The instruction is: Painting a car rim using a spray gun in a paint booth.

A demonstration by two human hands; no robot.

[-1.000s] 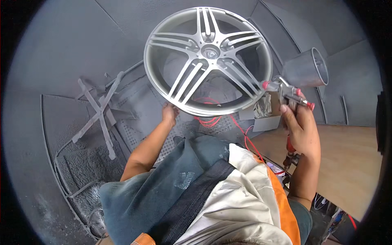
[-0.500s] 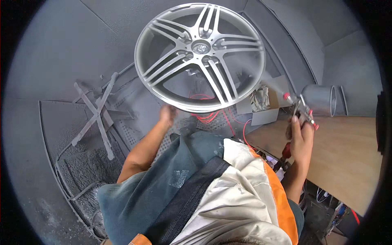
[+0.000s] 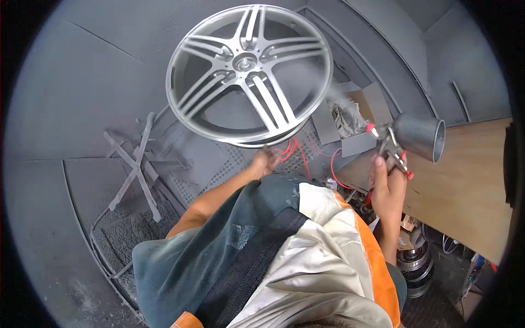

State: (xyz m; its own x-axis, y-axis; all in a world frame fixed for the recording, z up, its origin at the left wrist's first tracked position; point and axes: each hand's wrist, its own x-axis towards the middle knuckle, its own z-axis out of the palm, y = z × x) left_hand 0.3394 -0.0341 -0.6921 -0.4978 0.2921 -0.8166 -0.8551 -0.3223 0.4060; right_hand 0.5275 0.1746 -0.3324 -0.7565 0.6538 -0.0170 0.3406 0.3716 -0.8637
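Observation:
A silver multi-spoke car wheel rim (image 3: 266, 104) faces up, raised above the floor, at the top of the view. My right hand (image 3: 389, 188) is wrapped round the handle of a spray gun (image 3: 390, 146) to the right of the rim. The gun has a grey cup (image 3: 418, 135) and red fittings, and its red-tipped nozzle points left toward the rim. A pale mist streams from the nozzle to the rim's right side. Just under the rim's near edge is my left hand (image 3: 264, 162); its fingers are dim and blurred, and whether it touches the rim is unclear.
At left stands an X-shaped stand (image 3: 135, 167) coated in grey. Behind the gun sits an open cardboard box (image 3: 377, 105) with crumpled paper. A red hose (image 3: 334, 168) runs along the floor. To the right are a wooden board (image 3: 465, 188) and several stacked rims (image 3: 415, 268) below it.
My left hand has moved right beneath the rim's near edge. The spray gun sits a little farther left and still sprays. The whole view has shifted, with the rim farther left in it.

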